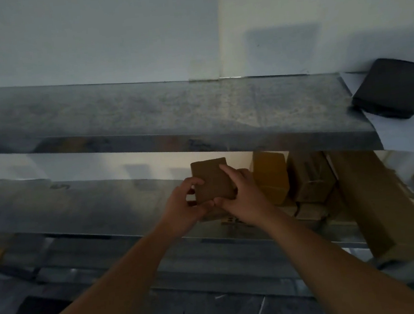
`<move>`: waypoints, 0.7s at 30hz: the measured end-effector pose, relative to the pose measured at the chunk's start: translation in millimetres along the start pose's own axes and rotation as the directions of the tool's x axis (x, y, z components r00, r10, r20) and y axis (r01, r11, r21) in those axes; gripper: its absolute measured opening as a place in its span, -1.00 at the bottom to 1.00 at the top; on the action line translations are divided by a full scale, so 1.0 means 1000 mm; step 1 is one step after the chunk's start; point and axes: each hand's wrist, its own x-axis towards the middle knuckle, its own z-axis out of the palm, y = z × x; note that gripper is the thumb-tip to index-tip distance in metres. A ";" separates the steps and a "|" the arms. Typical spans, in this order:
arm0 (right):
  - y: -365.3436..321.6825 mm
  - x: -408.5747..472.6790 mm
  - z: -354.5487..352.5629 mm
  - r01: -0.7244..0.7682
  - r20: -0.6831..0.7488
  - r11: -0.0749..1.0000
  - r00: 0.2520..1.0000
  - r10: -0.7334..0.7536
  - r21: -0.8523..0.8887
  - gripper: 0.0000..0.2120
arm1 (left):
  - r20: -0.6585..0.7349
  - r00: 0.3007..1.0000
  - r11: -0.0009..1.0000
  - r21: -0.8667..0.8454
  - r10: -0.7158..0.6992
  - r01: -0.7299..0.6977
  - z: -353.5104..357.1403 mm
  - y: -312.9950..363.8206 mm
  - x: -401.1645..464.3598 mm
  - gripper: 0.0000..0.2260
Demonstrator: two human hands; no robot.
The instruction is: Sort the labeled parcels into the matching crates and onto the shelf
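Observation:
A small brown cardboard parcel (212,179) is held upright in both hands over the middle metal shelf (84,206). My left hand (180,210) grips its lower left edge, thumb and fingers curled around it. My right hand (243,199) holds the right side, with the index finger lying across the front face. No label shows on the side facing me. Just right of it, several more cardboard parcels (271,176) stand on the same shelf.
The upper metal shelf (171,114) runs across the view, with a black flat parcel (391,88) on white paper at its right end. A long cardboard box (377,203) leans at the right. Lower shelves and dark floor lie below. The scene is dim.

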 end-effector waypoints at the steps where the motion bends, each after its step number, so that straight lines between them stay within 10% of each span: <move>1: -0.001 -0.002 0.002 0.014 0.007 1.000 1.000 -0.014 0.015 -0.08 | 0.008 1.000 1.000 0.008 0.007 -0.007 -0.005 -0.001 -0.004 -0.54; 8: -0.030 -0.012 0.022 0.059 0.063 0.996 0.996 -0.063 0.070 0.13 | 0.075 0.997 0.999 0.033 -0.030 0.028 -0.048 0.006 -0.039 0.13; 13: -0.069 -0.019 0.037 0.051 0.058 0.986 0.996 -0.060 0.156 -0.61 | 0.040 0.998 0.995 -0.088 -0.053 0.056 -0.075 0.023 -0.064 -0.50; 21: -0.131 -0.022 0.093 0.157 0.127 0.976 0.976 -0.177 0.153 -0.65 | -0.158 0.987 0.989 0.148 0.025 -0.002 -0.135 0.014 -0.096 -0.75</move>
